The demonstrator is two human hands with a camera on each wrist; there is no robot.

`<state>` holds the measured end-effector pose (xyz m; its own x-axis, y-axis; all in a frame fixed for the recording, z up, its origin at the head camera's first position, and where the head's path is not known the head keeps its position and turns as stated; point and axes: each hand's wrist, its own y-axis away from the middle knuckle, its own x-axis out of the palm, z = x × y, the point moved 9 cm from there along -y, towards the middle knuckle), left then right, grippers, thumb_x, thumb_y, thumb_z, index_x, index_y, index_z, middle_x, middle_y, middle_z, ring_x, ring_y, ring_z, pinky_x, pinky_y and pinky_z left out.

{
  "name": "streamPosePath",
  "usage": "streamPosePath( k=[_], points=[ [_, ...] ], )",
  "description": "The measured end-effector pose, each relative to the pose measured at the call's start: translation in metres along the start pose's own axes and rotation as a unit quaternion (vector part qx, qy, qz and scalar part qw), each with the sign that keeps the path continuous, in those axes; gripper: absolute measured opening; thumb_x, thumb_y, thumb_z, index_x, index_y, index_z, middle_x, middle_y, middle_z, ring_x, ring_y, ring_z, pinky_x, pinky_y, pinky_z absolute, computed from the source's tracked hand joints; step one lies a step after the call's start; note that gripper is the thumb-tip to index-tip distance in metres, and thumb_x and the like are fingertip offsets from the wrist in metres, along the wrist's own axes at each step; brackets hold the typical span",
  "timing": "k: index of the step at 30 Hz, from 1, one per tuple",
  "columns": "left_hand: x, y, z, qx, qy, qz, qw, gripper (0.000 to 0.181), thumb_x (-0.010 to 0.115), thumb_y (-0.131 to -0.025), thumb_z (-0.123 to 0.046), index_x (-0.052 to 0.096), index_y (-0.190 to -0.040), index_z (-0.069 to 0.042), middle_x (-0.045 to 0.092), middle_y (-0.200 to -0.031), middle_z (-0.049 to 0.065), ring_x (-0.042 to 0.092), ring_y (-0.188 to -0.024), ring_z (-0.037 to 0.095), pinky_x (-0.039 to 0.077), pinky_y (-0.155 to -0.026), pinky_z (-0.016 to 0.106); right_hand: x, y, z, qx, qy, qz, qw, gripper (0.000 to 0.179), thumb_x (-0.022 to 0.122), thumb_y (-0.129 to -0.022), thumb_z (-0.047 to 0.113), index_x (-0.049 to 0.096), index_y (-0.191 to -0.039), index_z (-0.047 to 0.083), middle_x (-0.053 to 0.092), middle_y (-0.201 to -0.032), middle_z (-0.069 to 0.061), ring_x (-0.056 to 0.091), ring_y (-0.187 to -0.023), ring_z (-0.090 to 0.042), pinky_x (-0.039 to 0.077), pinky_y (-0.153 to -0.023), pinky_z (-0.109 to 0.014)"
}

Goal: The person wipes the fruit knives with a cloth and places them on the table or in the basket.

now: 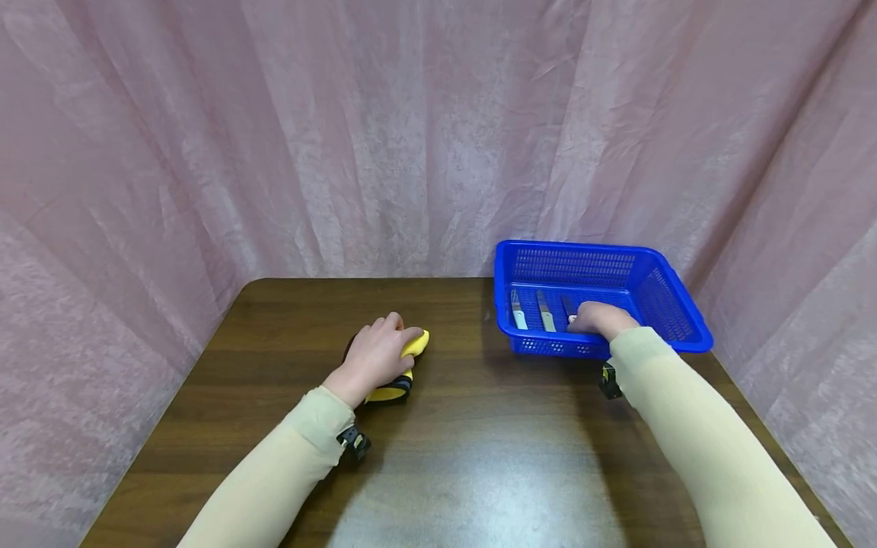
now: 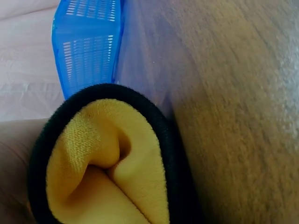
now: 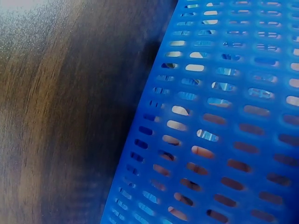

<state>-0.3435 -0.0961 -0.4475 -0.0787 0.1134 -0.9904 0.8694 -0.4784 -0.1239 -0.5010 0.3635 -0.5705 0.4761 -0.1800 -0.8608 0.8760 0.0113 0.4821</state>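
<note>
My left hand (image 1: 375,356) holds a folded yellow cloth with a black edge (image 1: 415,344) on the table's left half. The left wrist view looks into a rounded yellow fold of this cloth (image 2: 88,135). My right hand (image 1: 600,318) reaches over the front wall of the blue basket (image 1: 569,255). Its fingers are at the pale handle of a small knife (image 1: 568,306), partly covered by the hand. Two more knives lie to the left in the basket, an outer knife (image 1: 518,310) and a middle knife (image 1: 546,312). The basket wall mostly screens the fingers in the right wrist view.
A brown wooden table (image 1: 473,457) carries everything. Pink curtains (image 1: 411,137) hang behind it and on both sides. The basket stands at the table's back right, its perforated wall (image 3: 224,102) close to the right wrist camera.
</note>
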Motion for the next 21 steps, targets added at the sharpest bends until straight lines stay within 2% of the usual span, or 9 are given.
streamPosePath(
  k=[7,10,13,15,17,20,21],
  points=[
    [0.010,-0.002,-0.001,0.010,-0.003,0.011,0.9999,0.050,0.077,-0.099,-0.027,0.071,-0.149,-0.025,0.062,-0.121,0.010,0.061,-0.097,0.028,0.055,-0.077,0.048,0.002,0.012,-0.002,0.012,-0.019,0.010,0.9997,0.048,0.076,-0.092,0.059,0.079,-0.104,0.012,0.072,-0.093,-0.009,0.068,-0.089,-0.031,0.053,-0.082,-0.062],
    [0.013,-0.001,-0.001,0.011,-0.005,0.017,0.9998,0.051,0.077,-0.100,-0.028,0.071,-0.150,-0.025,0.062,-0.122,0.010,0.061,-0.098,0.028,0.055,-0.078,0.048,-0.001,0.029,0.005,0.010,-0.017,-0.001,0.9998,0.044,0.074,-0.092,0.058,0.078,-0.099,0.014,0.072,-0.091,-0.007,0.067,-0.087,-0.030,0.053,-0.081,-0.061],
    [0.014,-0.001,-0.002,0.009,-0.008,0.030,0.9995,0.052,0.077,-0.101,-0.031,0.069,-0.152,-0.025,0.062,-0.124,0.011,0.061,-0.099,0.028,0.055,-0.079,0.048,-0.019,0.090,0.039,0.008,-0.008,-0.015,0.9998,0.046,0.068,-0.100,0.053,0.076,-0.102,0.008,0.070,-0.093,-0.010,0.065,-0.090,-0.032,0.052,-0.088,-0.062],
    [0.013,-0.001,-0.002,0.004,-0.008,0.045,0.9990,0.053,0.076,-0.103,-0.038,0.067,-0.154,-0.025,0.062,-0.125,0.011,0.061,-0.101,0.029,0.055,-0.080,0.048,-0.034,0.132,0.064,0.009,-0.004,-0.021,0.9997,0.043,0.063,-0.105,0.048,0.071,-0.090,0.009,0.065,-0.087,-0.008,0.063,-0.086,-0.030,0.052,-0.088,-0.058],
    [0.010,-0.001,-0.003,0.000,-0.010,0.057,0.9983,0.057,0.073,-0.105,-0.048,0.064,-0.156,-0.025,0.062,-0.128,0.012,0.062,-0.104,0.030,0.056,-0.084,0.050,-0.047,0.166,0.085,0.006,0.004,-0.028,0.9996,0.046,0.057,-0.111,0.044,0.066,-0.082,0.009,0.060,-0.082,-0.008,0.061,-0.083,-0.029,0.051,-0.089,-0.055],
    [0.004,0.000,-0.003,-0.012,-0.009,0.065,0.9978,0.065,0.065,-0.106,-0.060,0.061,-0.160,-0.023,0.063,-0.136,0.014,0.064,-0.115,0.035,0.055,-0.092,0.055,-0.056,0.179,0.096,-0.011,0.014,-0.065,0.9977,0.049,0.052,-0.114,0.044,0.058,-0.077,0.014,0.053,-0.076,-0.005,0.058,-0.077,-0.026,0.049,-0.082,-0.052],
    [0.001,0.000,-0.003,-0.015,-0.009,0.063,0.9979,0.067,0.062,-0.107,-0.063,0.059,-0.161,-0.023,0.062,-0.140,0.014,0.064,-0.120,0.037,0.054,-0.096,0.057,-0.059,0.181,0.100,-0.017,0.017,-0.083,0.9962,0.049,0.051,-0.114,0.045,0.060,-0.082,0.010,0.056,-0.079,-0.007,0.059,-0.079,-0.028,0.050,-0.083,-0.054]
  ],
)
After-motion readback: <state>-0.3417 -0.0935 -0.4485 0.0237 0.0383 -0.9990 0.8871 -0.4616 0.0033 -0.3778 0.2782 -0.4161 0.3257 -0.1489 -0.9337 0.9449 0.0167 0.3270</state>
